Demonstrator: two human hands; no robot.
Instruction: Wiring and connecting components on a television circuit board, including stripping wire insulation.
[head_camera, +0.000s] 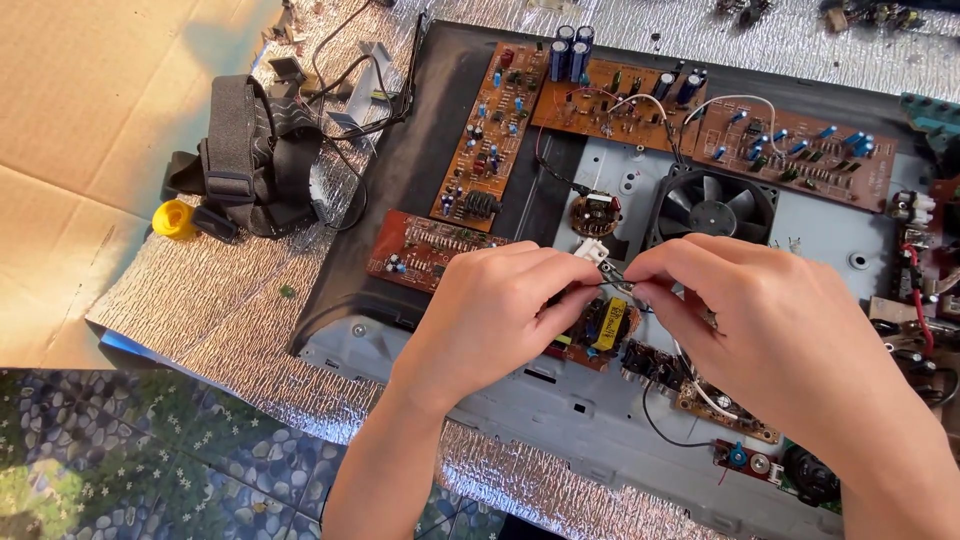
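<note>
Hands (490, 315) (770, 330) x2, connector (592, 250) x1, boards x5

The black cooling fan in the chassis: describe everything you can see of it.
The cooling fan is a square black frame, plastic by its look, around a round opening with curved blades about a central hub. It lies flat, face up, on the grey metal chassis, below the brown circuit boards and just above the right hand, whose knuckles hide its lower edge. The blades show sharp, not blurred. White and black wires run past its top left corner.

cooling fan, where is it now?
Head view, upper right of centre: the black cooling fan sits in the grey chassis, just above the right hand.
</note>
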